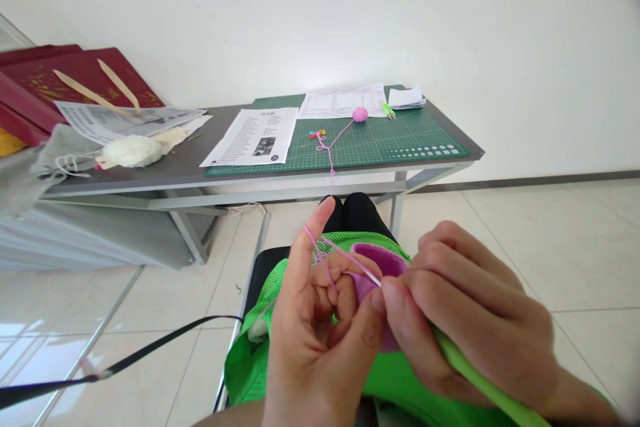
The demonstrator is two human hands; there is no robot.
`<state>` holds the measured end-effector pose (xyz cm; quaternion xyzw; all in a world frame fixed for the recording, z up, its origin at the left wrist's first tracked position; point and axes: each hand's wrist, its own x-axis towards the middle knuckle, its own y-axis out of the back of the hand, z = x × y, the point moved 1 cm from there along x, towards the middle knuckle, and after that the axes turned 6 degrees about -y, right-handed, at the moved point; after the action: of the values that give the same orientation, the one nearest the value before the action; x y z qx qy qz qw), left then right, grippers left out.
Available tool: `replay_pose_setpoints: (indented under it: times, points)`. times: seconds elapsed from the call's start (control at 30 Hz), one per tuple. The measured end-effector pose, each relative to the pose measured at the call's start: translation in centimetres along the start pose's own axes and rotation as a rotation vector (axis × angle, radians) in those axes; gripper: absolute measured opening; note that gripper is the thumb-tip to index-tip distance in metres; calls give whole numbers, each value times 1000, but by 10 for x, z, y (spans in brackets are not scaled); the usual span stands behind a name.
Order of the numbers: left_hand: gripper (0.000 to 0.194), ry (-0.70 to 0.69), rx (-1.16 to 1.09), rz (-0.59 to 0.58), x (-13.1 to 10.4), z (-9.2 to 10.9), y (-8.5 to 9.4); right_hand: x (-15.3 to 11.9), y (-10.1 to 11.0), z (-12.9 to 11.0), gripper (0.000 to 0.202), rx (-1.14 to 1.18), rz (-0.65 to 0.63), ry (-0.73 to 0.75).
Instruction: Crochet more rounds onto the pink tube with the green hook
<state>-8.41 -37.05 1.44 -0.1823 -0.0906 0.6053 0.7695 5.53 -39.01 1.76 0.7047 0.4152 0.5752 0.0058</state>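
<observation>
Yarn ball (360,114) lies near snips (389,111) on the mat (357,152).

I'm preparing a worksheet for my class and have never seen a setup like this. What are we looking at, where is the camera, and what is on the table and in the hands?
There is no machine here: these are a person's bare hands, seen by a camera worn on the head, looking forward and down.

The left hand holds a pink yarn piece over the lap, with pink yarn looped around its raised forefinger. The right hand grips a hook with a green handle; its pale tip meets the yarn.

On the dark table lie a green mat, a printed sheet, a pink yarn ball and small green snips. Further left is a cream yarn bundle.
</observation>
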Motion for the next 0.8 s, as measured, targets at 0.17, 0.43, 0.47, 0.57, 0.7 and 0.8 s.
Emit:
replay_pose_setpoints:
  times: [0.17,0.43,0.47,0.57,0.7,0.8]
  points:
    - [66,-86,-30,60,0,-8,0,-5,-14,11,36,12,137,90]
    - [66,249,-229,-141,10,12,13,-7,-4,20,28,71,77,135]
    - [68,297,-217,-163,10,14,14,-6,-2,19,27,70,53,110]
    - [76,400,-206,-232,10,16,17,-3,5,16,26,81,3,72]
    - [79,436,-229,-275,12,14,18,0,16,11,29,102,-46,48]
    - [73,432,-228,-289,12,15,17,0,27,10,35,119,-114,23]
